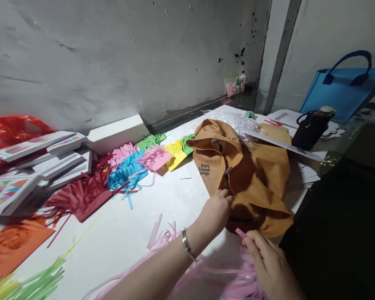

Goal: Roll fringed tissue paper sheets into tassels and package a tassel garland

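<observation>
My left hand, with a metal bracelet at the wrist, reaches to the opening of a crumpled brown fabric bag. Its fingers are curled together at the bag's front edge, and what they grip is hidden. Lower right, my right hand pinches a pink paper strip between thumb and fingers, its end poking out toward the bag. Pink fringed paper hangs below that hand. More loose pink strips lie beneath my left forearm on the white table.
Fringed paper bundles in red, blue, yellow and orange line the left side. White boxes stand behind them. White string, a ruler, a black-covered bottle and a blue bag are beyond.
</observation>
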`<action>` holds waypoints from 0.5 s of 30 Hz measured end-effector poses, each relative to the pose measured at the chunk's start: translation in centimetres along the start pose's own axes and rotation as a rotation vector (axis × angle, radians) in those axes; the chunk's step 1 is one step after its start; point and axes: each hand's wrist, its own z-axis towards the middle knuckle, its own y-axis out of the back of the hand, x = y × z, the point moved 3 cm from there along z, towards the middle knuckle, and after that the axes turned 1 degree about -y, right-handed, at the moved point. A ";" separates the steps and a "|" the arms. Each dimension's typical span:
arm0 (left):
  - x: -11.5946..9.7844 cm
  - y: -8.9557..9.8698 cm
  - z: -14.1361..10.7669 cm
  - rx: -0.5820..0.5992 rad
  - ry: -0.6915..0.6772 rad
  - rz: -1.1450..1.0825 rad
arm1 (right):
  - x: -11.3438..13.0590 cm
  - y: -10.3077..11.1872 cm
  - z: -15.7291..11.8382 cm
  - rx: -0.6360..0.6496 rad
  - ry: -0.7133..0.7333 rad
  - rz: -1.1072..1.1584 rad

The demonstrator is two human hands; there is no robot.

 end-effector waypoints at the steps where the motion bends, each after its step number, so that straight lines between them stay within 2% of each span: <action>1: 0.4 -0.3 1.3 0.021 0.003 0.016 | 0.1 0.0 0.1 0.003 0.000 0.002; 5: 2.1 -1.6 4.2 0.052 0.036 0.085 | -0.4 -0.2 -0.9 0.066 -0.040 0.043; 11: 4.0 -2.5 4.2 0.074 0.098 0.072 | -1.8 -0.6 -2.6 0.117 -0.073 0.036; 15: 4.2 -2.4 4.3 0.042 0.129 -0.061 | -1.6 -0.6 -2.6 0.099 -0.061 0.068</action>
